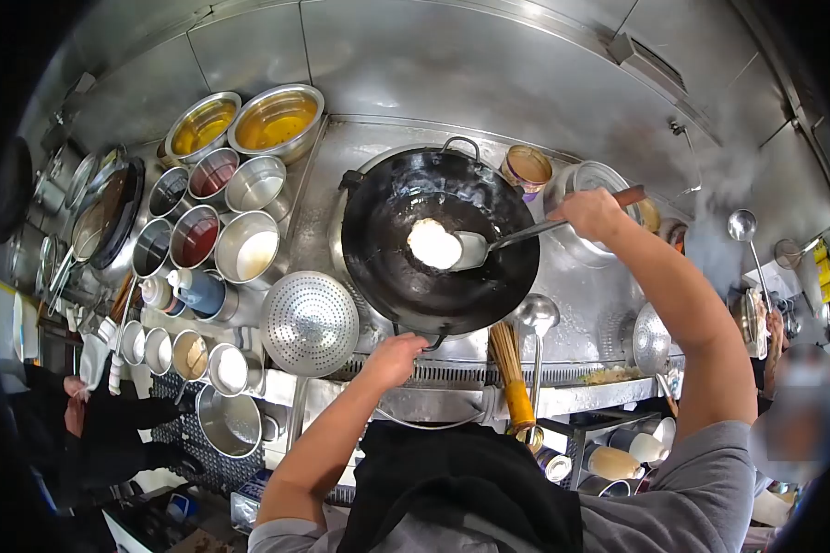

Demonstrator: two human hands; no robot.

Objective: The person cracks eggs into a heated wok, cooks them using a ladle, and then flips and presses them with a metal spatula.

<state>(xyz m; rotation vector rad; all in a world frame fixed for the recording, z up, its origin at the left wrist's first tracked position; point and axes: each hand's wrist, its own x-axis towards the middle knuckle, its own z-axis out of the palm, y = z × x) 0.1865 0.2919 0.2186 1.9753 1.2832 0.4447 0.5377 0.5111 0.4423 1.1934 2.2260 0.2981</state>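
Note:
A large black wok point(387, 267) sits on the steel range in the middle of the view. My left hand point(397, 359) is closed on the wok's near loop handle. High on the right, my right hand point(596, 214) grips the wooden-ended handle of a metal spatula point(471, 251), which slants down to the left into the wok. Its blade touches a round white mass of food point(433, 244) at the wok's bottom. Part of the spatula's handle is hidden under my right fingers.
Left of the wok lies a perforated strainer point(310, 323), beside metal sauce pots point(195, 235) and two bowls of yellow liquid point(276, 120). A bamboo brush point(507, 369) and ladle point(538, 311) lie near the front edge. Other people's hands show at far left point(74, 387) and far right point(776, 324).

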